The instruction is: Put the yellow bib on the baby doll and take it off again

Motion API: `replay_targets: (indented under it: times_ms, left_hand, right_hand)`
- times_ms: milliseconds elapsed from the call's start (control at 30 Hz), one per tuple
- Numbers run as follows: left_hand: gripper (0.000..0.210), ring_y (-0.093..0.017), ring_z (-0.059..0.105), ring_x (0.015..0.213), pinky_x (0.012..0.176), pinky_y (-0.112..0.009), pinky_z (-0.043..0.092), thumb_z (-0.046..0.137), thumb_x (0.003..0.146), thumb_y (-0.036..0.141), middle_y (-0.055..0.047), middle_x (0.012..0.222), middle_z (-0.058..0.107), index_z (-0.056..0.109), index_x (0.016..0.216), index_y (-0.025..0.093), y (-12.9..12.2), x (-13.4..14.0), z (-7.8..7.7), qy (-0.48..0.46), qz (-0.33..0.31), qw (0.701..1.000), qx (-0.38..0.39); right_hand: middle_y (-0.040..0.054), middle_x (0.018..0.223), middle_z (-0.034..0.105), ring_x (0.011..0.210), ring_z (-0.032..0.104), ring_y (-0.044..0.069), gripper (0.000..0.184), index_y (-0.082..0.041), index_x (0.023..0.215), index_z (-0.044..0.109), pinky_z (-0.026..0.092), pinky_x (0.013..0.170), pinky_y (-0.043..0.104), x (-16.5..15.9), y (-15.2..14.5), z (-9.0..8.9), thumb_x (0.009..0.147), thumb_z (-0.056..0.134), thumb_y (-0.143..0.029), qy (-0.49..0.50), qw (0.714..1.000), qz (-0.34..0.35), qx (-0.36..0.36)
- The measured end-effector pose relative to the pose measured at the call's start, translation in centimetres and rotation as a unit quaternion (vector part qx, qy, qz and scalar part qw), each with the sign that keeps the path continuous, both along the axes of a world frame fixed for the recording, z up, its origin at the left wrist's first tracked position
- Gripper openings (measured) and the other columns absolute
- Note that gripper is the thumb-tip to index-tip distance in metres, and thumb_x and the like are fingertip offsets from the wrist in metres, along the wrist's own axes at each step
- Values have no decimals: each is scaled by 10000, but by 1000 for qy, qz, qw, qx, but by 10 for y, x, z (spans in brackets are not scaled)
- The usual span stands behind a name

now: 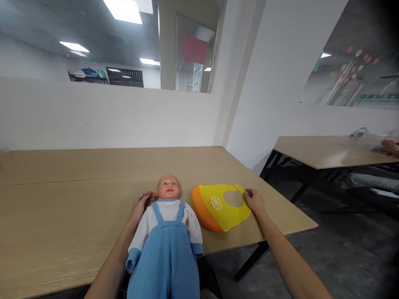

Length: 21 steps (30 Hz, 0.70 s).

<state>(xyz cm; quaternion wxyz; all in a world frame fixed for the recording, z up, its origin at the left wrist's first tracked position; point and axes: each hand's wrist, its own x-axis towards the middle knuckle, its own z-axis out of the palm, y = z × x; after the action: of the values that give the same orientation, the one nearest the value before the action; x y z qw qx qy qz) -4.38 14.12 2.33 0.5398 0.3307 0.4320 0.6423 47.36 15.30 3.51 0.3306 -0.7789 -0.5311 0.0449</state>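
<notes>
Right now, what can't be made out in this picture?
All in the head view:
Feet of the doll: cut off by the bottom edge.
Underside of the bib: hidden by its upper side.
Whether the right hand pinches it: too small to tell.
Another person's hand: blurred, small.

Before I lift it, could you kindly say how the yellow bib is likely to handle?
The yellow bib looks thin and smooth, so it will probably flex and could feel slippery. The bulkier-looking orange pocket may make that end droop. Lying broad and low, it seems unlikely to roll.
</notes>
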Motion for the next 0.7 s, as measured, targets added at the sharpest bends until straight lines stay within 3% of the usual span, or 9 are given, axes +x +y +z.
replay_targets:
  times_ms: [200, 433, 567, 700]
  left_hand:
    - [346, -274, 649, 950, 910, -380, 463, 704, 584, 439, -92, 906, 738, 702, 791, 163, -26, -5, 2, 118, 16, 993, 14]
    - [484, -293, 544, 1199, 1070, -414, 352, 618, 723, 497, -93, 1235, 652, 676, 1095, 193, -101, -11, 7, 190, -9, 982, -3]
    - [490, -272, 423, 1325, 1147, -403, 239, 577, 781, 516, -48, 1343, 580, 641, 1175, 231, -145, -15, 7, 214, -21, 977, -14]
    - [548, -266, 370, 1361, 1163, -402, 213, 598, 768, 542, -22, 1389, 537, 576, 1241, 268, -194, -10, -4, 202, 25, 977, -65]
  right_hand:
    - [191, 1222, 604, 1138, 560, 294, 370, -82, 1053, 674, 392, 1023, 408, -11, -34, -8, 795, 446, -218, -72, 996, 48, -7]
    - [215, 1249, 567, 1154, 539, 319, 474, -57, 1128, 626, 412, 1011, 447, -35, -82, -22, 851, 415, -379, -117, 991, 61, 26]
    - [197, 1159, 608, 1081, 569, 313, 400, -103, 1029, 632, 458, 944, 482, -64, -114, -30, 861, 442, -413, -103, 982, 78, 136]
    - [124, 962, 623, 930, 596, 239, 179, -169, 936, 606, 505, 830, 411, -111, -157, -29, 880, 496, -299, -112, 942, 137, 284]
